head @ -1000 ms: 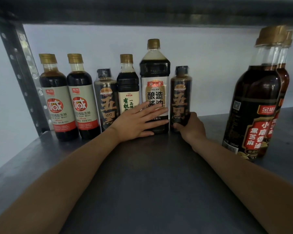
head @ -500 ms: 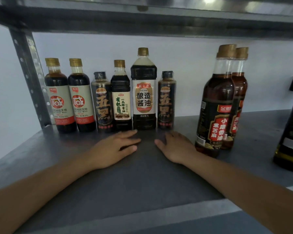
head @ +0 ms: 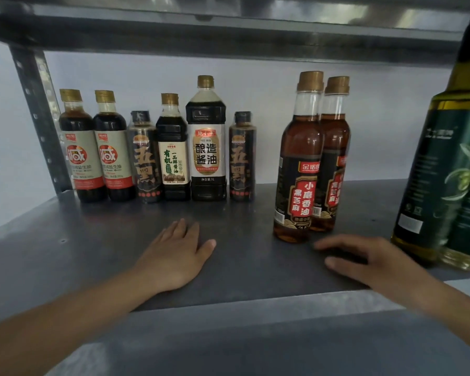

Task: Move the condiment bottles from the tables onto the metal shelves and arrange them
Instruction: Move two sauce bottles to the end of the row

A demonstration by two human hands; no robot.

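Observation:
Several dark sauce bottles stand in a row at the back left of the metal shelf (head: 92,240); the tallest is a soy sauce bottle (head: 206,142) with a black bottle (head: 242,158) to its right. Two sesame oil bottles (head: 300,158) stand one behind the other, right of the middle. A green olive oil bottle (head: 451,172) is at the far right. My left hand (head: 174,256) lies flat on the shelf, fingers straight, in front of the row. My right hand (head: 364,261) hovers with relaxed fingers just in front of the sesame oil bottles, holding nothing.
A perforated upright post (head: 38,112) stands at the back left. Another shelf board (head: 228,25) runs close overhead. A pale wall (head: 255,77) is behind the bottles. The shelf's front edge (head: 255,305) lies under my forearms.
Both hands have let go of the row of bottles and drawn back toward me. My right hand has shifted right, toward the sesame oil bottles. The view has pulled back and turned right.

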